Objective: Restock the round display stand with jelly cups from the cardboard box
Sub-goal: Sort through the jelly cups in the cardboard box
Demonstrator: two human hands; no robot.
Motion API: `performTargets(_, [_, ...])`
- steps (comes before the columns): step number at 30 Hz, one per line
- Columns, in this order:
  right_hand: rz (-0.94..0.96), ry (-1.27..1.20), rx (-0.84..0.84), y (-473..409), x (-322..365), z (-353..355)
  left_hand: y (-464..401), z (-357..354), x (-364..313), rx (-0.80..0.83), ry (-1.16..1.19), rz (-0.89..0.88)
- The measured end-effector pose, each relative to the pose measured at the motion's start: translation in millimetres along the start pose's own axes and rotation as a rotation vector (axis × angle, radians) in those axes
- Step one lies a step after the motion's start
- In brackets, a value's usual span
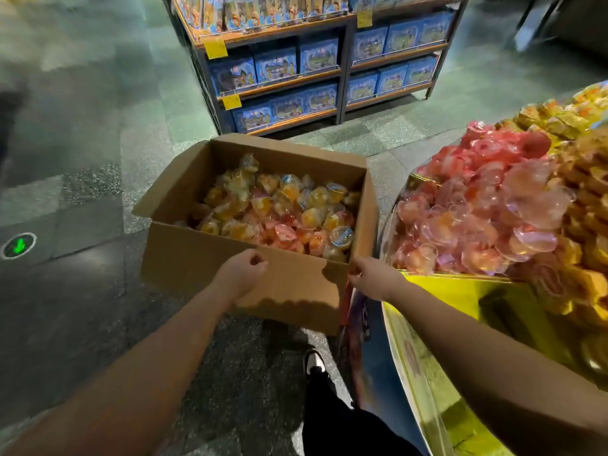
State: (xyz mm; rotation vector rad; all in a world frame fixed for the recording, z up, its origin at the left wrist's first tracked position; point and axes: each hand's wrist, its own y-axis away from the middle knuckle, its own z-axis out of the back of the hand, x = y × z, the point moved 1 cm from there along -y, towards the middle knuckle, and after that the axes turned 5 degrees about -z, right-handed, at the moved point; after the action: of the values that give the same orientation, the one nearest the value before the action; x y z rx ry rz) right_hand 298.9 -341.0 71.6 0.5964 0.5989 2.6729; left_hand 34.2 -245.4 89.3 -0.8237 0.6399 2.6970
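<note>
Brown corrugated board takes up the middle of the view: the cardboard box [237, 271] sits open on the floor [82, 307], its long axis running left to right. The left hand [241, 274] curls its fingers [255, 258] over the near wall's top edge. The right hand [371, 278] pinches the box's near right corner. Jelly cups [279, 209], clear tubs of orange, yellow and pink with a few foil lids up, lie heaped just beyond both hands. The round display stand [437, 281] touches the box's right side, so the right hand is nearer it.
</note>
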Motion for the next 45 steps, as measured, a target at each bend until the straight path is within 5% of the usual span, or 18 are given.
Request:
performTargets(11, [0.010, 0.311, 0.041, -194.9, 7.5, 19.7, -185.2, 20.4, 65.6, 0.003, -0.118, 0.259])
performTargets(20, [-0.033, 0.602, 0.083, -240.5, -10.5, -8.3, -259.6, 10.3, 110.9, 0.136, -0.210, 0.443])
performTargets(32, [-0.001, 0.634, 0.009, -245.8, -20.5, -21.1, -281.3, -3.3, 112.0, 0.253, -0.791, 0.125])
performTargets(39, [0.011, 0.541, -0.072, -241.0, -18.8, -19.5, -262.7, 10.3, 97.6, 0.170, -0.696, 0.108])
performTargets(45, [-0.040, 0.157, -0.186, -197.6, -7.1, 7.8, -198.4, 29.1, 44.4, -0.055, -0.141, 0.161])
